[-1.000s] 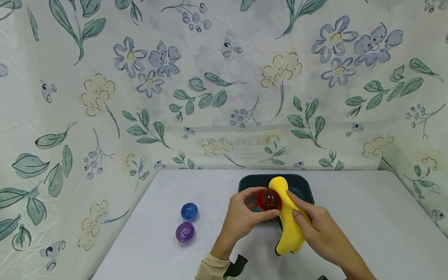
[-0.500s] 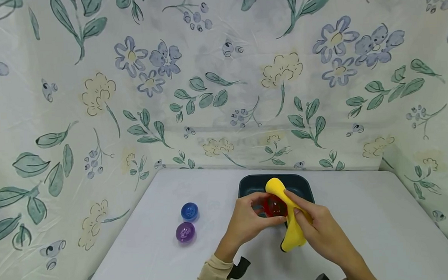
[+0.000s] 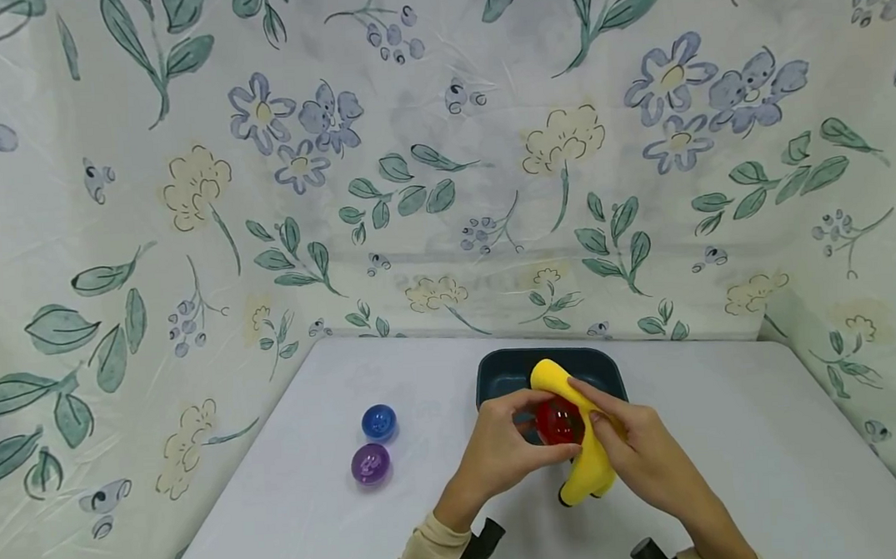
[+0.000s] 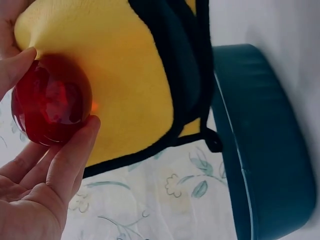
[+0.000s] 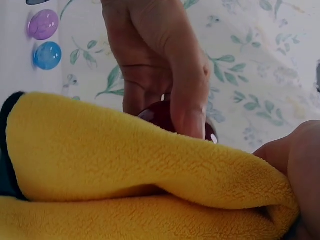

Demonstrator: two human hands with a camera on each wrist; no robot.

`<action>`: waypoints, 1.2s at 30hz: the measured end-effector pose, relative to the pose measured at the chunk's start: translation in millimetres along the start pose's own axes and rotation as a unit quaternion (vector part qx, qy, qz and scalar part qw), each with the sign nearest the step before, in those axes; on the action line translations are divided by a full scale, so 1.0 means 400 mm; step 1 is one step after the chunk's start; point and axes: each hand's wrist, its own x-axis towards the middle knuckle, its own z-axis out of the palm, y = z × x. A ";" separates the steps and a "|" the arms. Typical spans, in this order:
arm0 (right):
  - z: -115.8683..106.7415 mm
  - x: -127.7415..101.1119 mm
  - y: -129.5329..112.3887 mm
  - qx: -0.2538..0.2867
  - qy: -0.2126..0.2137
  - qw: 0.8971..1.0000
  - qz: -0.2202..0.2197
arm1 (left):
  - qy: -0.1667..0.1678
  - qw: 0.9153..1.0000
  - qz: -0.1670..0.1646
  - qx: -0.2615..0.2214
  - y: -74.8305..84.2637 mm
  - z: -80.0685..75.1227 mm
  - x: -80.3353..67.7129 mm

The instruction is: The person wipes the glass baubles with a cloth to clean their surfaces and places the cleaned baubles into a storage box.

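My left hand (image 3: pixel 496 452) grips a shiny, see-through red ball (image 3: pixel 558 422) between thumb and fingers. My right hand (image 3: pixel 643 454) pinches a yellow microfiber cloth (image 3: pixel 590 465) that has a dark edging. In the left wrist view, the red ball (image 4: pixel 52 100) lies right against the yellow face of the cloth (image 4: pixel 125 90). From the right wrist, the folded cloth (image 5: pixel 125 150) hides the lower part of the ball. Both hands are raised over the near side of a dark teal tray (image 3: pixel 490 378).
A see-through blue ball (image 3: pixel 379 422) and a purple ball (image 3: pixel 370 465) sit close together on the white table (image 3: pixel 293 503), left of the hands. Behind the table hangs a flowered curtain (image 3: pixel 444 188). The tray's wall (image 4: pixel 275 150) shows close by in the left wrist view.
The left hand and red ball have shifted right and slightly down, in against the cloth. The cloth's upper end has tipped left. Blue and purple balls have stayed put.
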 end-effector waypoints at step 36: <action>-0.013 0.011 0.010 0.109 -0.038 0.992 0.055 | 0.078 0.993 0.052 -0.067 0.007 -0.002 0.003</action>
